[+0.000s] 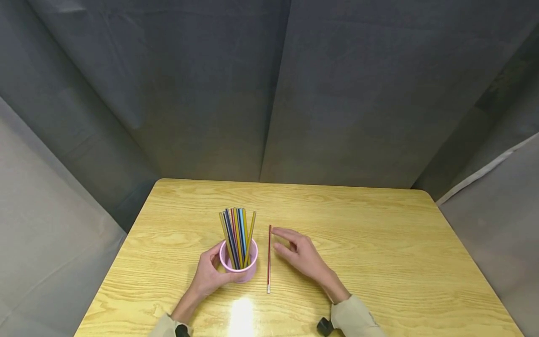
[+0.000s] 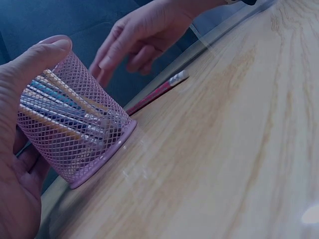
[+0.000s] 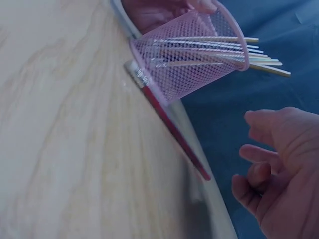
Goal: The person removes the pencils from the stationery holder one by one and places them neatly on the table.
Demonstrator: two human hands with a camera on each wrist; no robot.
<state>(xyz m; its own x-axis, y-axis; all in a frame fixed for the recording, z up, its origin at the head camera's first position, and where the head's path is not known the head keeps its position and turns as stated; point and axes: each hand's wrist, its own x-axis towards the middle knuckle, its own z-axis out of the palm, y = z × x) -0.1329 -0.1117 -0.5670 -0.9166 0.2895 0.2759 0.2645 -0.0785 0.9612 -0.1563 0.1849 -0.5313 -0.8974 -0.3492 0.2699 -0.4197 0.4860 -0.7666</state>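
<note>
Two hands (image 1: 209,275) (image 1: 305,256), one loose pencil (image 1: 269,262), one cup (image 1: 252,272), several pencils (image 1: 235,229) inside

Wood-grain table (image 1: 379,243) — dark curtains (image 1: 202,93), seemingly, behind.

- The head view looked forward and down over most of the worktop (image 1: 379,248).
- The wrist views, tilted and close, faced the pink cup (image 3: 194,59) from opposite sides.
- Those two shared it and the red pencil (image 3: 170,123).
</note>
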